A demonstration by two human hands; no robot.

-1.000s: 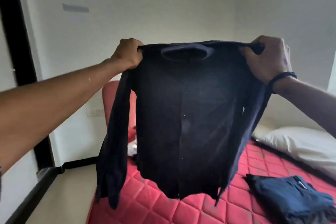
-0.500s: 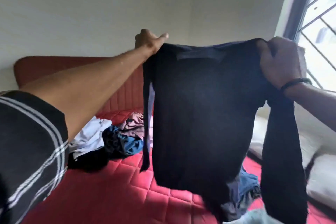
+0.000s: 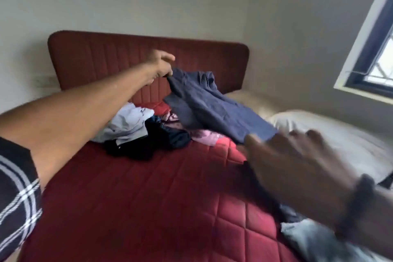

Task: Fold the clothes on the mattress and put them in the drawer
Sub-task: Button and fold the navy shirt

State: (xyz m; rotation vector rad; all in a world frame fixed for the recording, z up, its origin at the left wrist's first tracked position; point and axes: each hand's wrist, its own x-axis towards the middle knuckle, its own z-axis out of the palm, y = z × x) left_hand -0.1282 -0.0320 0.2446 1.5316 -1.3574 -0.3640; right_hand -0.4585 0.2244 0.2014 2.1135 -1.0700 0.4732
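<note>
A dark navy shirt [image 3: 208, 104] hangs stretched in the air above the red quilted mattress [image 3: 148, 198]. My left hand [image 3: 160, 66] reaches far out toward the headboard and pinches one shoulder of the shirt. My right hand [image 3: 297, 168] is near and blurred; it grips the shirt's other end, with dark cloth trailing below it. A heap of unfolded clothes [image 3: 136, 132], white, black and pink, lies on the mattress under the shirt. No drawer is in view.
A dark red padded headboard [image 3: 102, 57] stands against the wall. White pillows [image 3: 331, 132] lie along the right side. Pale blue clothing [image 3: 308, 238] sits at the bottom right. A window [image 3: 378, 53] is at the upper right.
The shirt has come down from hanging upright in front of me to lying nearly flat over the mattress. My left hand has swung far forward and my right hand has dropped low.
</note>
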